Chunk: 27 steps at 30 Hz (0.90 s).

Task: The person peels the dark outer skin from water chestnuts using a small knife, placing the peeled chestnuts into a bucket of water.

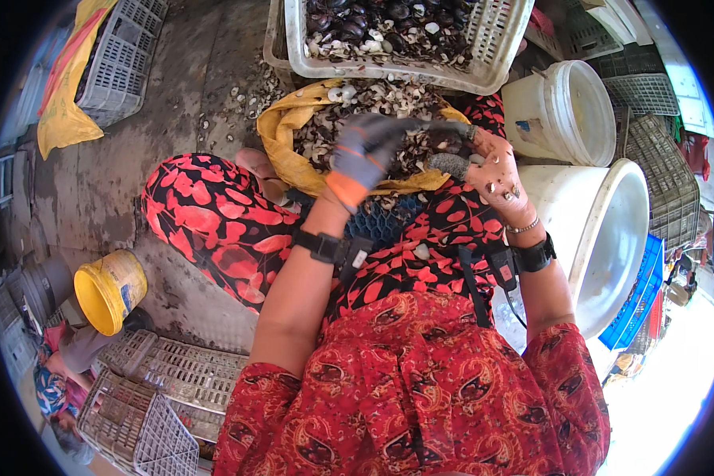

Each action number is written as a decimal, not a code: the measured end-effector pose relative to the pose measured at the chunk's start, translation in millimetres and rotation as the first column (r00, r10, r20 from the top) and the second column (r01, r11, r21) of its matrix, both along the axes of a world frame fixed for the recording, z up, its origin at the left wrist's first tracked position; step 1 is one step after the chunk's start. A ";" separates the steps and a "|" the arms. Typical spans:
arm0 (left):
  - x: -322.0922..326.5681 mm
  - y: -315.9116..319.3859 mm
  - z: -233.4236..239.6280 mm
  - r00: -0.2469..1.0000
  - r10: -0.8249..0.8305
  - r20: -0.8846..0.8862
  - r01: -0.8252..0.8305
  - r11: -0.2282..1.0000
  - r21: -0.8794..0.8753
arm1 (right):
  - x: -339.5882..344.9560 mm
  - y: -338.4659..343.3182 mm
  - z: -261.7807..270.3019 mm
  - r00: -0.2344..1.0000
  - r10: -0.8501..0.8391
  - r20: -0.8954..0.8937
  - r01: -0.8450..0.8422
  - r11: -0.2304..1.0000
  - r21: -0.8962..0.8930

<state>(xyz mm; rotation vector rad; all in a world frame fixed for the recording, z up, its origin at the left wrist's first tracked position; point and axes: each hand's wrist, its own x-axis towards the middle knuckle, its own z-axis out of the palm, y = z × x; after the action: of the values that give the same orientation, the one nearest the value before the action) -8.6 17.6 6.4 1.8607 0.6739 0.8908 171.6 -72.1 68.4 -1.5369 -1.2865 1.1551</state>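
My left hand (366,146), in a grey glove with an orange cuff, is motion-blurred above a yellow sack (285,140) with its mouth rolled open. Its fingers point towards my right hand (494,166); whether they hold anything is unclear. Grey covers sit on the right thumb and a finger, and a dark shellfish (446,141) lies between them. Shell bits cling to the back of that hand. Pale and dark shell pieces (392,98) fill the sack. Just beyond it, a white plastic crate (387,70) holds dark shellfish and broken shells.
At the right stand a white bucket (529,119) and a large white tub (562,220). A yellow bucket (110,291) and plastic crates (137,410) are at the lower left, near another person (65,381). A crate (116,65) with a yellow sack lies upper left.
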 end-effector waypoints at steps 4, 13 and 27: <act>-0.7 -5.1 3.4 0.999 0.024 -0.048 -0.019 0.995 0.102 | -2.9 0.0 0.0 0.988 -0.019 -0.153 0.027 0.998 0.049; -2.9 -0.1 -3.2 0.989 0.141 -0.048 -0.135 0.984 0.116 | -17.2 6.8 20.5 0.998 -0.013 -0.056 0.011 1.000 -0.029; -3.3 6.6 -37.6 0.980 0.201 0.006 -0.200 0.978 -0.054 | -26.4 8.3 32.5 0.998 -0.045 -0.035 0.041 0.994 -0.100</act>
<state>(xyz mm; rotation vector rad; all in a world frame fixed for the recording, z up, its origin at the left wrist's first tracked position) -11.9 24.3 -31.2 1.7605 0.8816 1.0015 145.2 -63.9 100.9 -1.5998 -1.1814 1.2299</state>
